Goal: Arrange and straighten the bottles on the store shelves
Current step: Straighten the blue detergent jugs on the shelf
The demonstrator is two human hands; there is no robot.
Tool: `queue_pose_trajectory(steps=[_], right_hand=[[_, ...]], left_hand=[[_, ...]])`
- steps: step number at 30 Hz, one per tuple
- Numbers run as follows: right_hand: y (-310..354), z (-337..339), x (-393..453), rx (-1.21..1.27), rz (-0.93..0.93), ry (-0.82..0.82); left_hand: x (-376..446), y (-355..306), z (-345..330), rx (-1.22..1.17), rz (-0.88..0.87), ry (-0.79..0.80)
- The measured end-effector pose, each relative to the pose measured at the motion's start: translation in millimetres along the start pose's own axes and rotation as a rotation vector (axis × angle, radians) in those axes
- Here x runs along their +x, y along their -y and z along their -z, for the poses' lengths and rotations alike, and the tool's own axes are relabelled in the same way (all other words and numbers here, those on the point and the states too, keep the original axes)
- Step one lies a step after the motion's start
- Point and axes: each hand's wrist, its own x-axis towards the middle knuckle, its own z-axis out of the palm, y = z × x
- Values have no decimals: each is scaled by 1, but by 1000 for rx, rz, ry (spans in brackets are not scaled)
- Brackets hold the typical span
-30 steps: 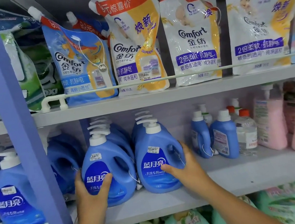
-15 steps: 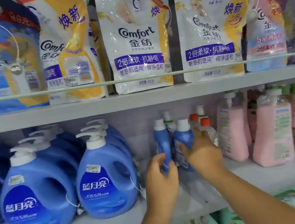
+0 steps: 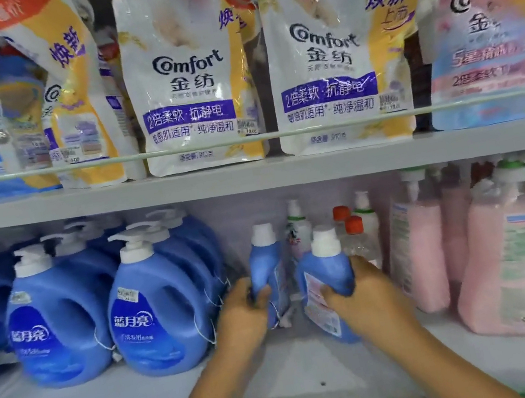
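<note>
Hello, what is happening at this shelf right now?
A person is tidying a store shelf. The left hand grips one small blue bottle and the right hand grips another small blue bottle beside it. Both stand on the middle shelf, between large blue pump jugs and pink pump bottles.

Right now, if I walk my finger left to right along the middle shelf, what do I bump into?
Big blue pump jugs → small blue bottle in the left hand → second small blue bottle in the right hand → pink pump bottles.
</note>
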Motion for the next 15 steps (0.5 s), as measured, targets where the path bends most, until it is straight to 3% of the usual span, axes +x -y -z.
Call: queue_pose_trajectory(steps=[4,7,10,12,15], right_hand=[[-25,29,-12,324,31,144],[-34,34,-18,395,79,174],[-44,31,-25,385,59,93],[-49,33,-29,352,38,0],[-53,33,-34,281,49,-148]], left_hand=[[-50,-3,19,-104,1,-69],[-73,-16,11,-2,-83,-176],[-84,-29,-10,115,-241,-152],[-85,-31,-15,38,-303,-141],[-71,-27,-1,-108,-311,-248]])
